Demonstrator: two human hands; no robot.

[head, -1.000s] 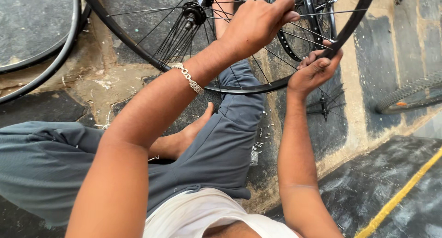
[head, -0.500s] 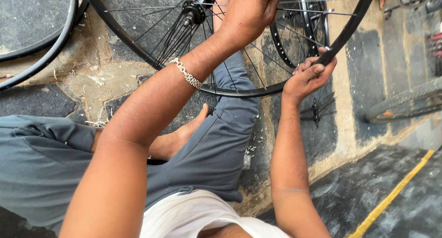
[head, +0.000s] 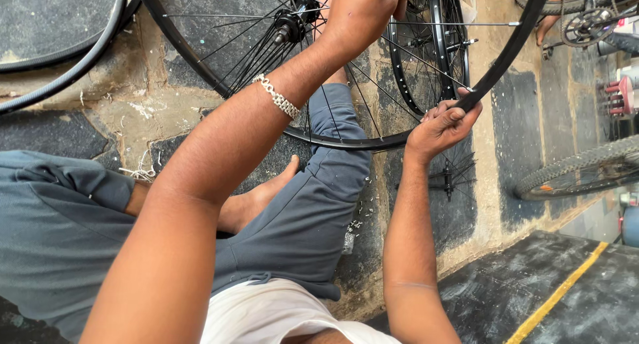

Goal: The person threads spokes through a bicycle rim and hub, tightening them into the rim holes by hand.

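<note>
Right hand pinches the black rim of the bicycle wheel at its lower right; left hand closed among the spokes near the hub. Wheel stands over the floor, above the person's knee. Light, stiff; thin spokes likely bend, so grip the rim. Spare wheels crowd left and right

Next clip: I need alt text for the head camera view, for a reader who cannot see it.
A seated person holds a black spoked bicycle wheel above their lap: the right hand grips the rim, the left hand, with a metal bracelet on its wrist, reaches in among the spokes near the hub. Grey trousers, a bare foot and a worn stone floor lie below.
</note>
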